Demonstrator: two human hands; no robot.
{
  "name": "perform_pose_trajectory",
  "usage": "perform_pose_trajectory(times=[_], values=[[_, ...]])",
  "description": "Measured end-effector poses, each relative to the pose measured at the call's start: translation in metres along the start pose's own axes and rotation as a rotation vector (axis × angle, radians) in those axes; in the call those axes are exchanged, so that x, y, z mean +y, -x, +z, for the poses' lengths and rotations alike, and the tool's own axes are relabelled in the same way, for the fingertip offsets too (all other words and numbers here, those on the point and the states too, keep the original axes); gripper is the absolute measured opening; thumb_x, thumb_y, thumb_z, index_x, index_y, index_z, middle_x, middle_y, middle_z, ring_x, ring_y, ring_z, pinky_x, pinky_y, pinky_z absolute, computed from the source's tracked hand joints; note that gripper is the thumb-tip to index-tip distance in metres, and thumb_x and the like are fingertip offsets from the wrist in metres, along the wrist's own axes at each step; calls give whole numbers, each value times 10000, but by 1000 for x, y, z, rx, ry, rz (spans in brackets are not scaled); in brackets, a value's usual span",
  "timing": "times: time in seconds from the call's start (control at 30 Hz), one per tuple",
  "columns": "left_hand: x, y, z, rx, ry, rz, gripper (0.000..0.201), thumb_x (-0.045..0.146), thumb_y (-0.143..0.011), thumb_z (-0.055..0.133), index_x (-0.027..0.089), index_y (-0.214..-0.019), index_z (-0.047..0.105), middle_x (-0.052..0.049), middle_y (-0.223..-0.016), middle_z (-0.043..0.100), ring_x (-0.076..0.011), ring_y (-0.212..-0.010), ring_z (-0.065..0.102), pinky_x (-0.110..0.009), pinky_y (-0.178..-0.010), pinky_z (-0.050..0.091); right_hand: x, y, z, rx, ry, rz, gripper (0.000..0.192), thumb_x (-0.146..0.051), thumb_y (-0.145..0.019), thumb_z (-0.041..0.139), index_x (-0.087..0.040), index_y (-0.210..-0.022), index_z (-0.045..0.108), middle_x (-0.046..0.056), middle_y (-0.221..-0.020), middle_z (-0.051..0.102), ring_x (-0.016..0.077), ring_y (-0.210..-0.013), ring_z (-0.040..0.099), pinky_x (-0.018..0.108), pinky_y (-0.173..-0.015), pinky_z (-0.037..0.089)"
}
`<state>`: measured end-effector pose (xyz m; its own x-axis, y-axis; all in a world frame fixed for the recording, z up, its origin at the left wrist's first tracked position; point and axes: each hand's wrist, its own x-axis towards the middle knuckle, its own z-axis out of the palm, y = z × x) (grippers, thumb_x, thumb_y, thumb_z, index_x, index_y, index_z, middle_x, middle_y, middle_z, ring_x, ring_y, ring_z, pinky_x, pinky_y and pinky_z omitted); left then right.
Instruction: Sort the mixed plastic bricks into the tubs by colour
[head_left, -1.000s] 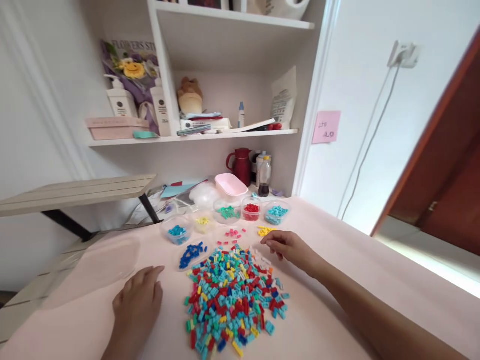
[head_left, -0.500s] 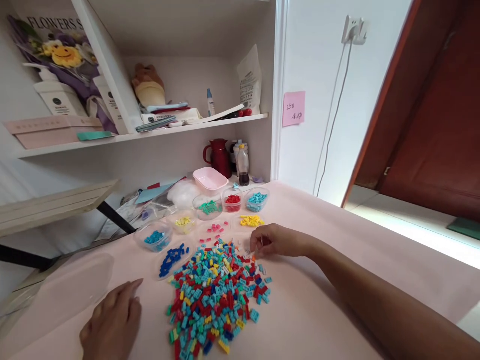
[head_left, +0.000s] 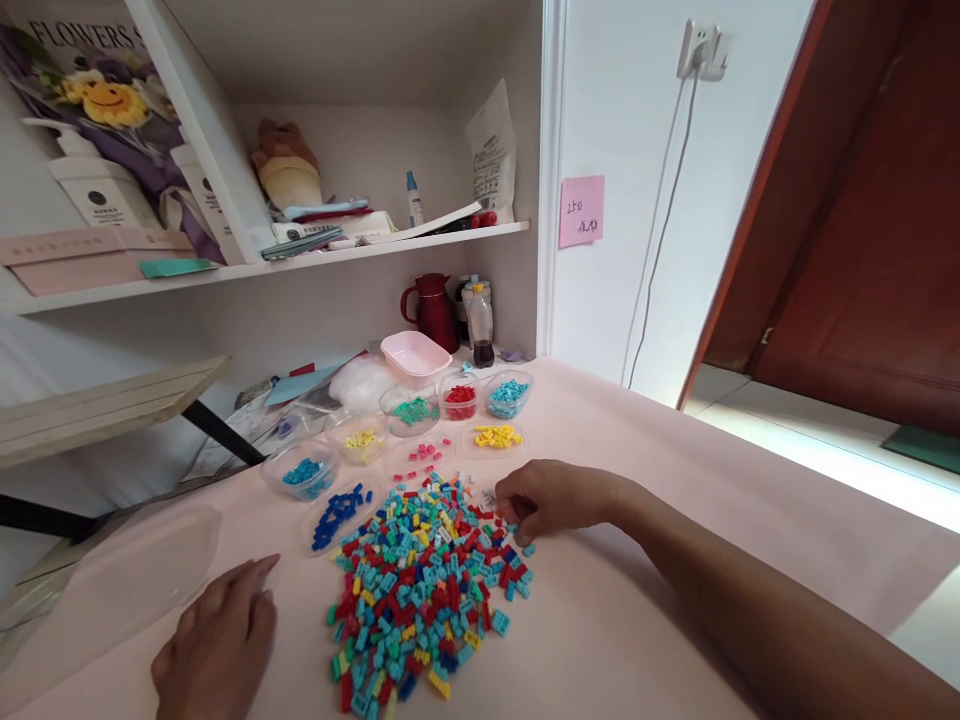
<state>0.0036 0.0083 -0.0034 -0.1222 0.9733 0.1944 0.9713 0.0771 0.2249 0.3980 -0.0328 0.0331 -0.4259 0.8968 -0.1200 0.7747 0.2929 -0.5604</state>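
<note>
Head view: right hand pinches, seemingly, at brick pile; left hand flat, empty; note reads "250".

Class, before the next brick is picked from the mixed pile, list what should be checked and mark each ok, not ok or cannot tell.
1. Right hand at the mixed pile's far right edge: ok.
2. Brick pinched in its fingertips: cannot tell.
3. Left hand flat on the table, apart from the pile: ok.
4. Sorted bricks apart by colour, red tub and yellow group: ok.
5. Tubs uncovered: ok.
</note>
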Motion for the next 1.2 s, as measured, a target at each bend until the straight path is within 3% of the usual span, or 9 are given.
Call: perform_pose_trajectory(times=[0.33,0.67,0.87,1.07,1.2], values=[[2,1,-2,-25,-28,-4,441,346,-901,297,298,-1241,573,-29,-1366,522,-278,-1236,460,-474,-1005,359,3,-5,3,41,-25,18,116,-209,-683,688,-212,-796,662,-8,-783,654,137,-689,552,226,-571,369],[0,3,0,11,-39,19,437,311,-910,281,308,-1236,572,-29,-1366,531,-244,-1259,463,-448,-1015,346,5,-7,1,110,-239,-30,124,-259,-737,669,-199,-840,705,26,-851,682,158,-749,572,243,-629,412],[0,4,1,18,-24,2,459,312,-924,240,297,-1246,567,-33,-1377,520,-245,-1266,451,-464,-1022,333,10,-8,-2,83,-473,10,138,-283,-726,676,-189,-827,687,12,-781,668,143,-683,568,246,-605,432],[0,2,1,-21,-61,-14,470,303,-929,240,307,-1283,549,-22,-1392,510,-232,-1297,431,-437,-1045,322,25,-9,-9,278,-598,100,129,-279,-723,651,-173,-794,670,1,-725,619,128,-645,565,246,-591,439],[-1,2,3,-37,-70,-14,481,291,-935,229,295,-1298,544,-26,-1402,503,-231,-1306,420,-439,-1052,314,28,-8,-10,298,-665,139,149,-294,-720,665,-165,-796,663,-2,-698,624,121,-635,562,241,-592,434]])
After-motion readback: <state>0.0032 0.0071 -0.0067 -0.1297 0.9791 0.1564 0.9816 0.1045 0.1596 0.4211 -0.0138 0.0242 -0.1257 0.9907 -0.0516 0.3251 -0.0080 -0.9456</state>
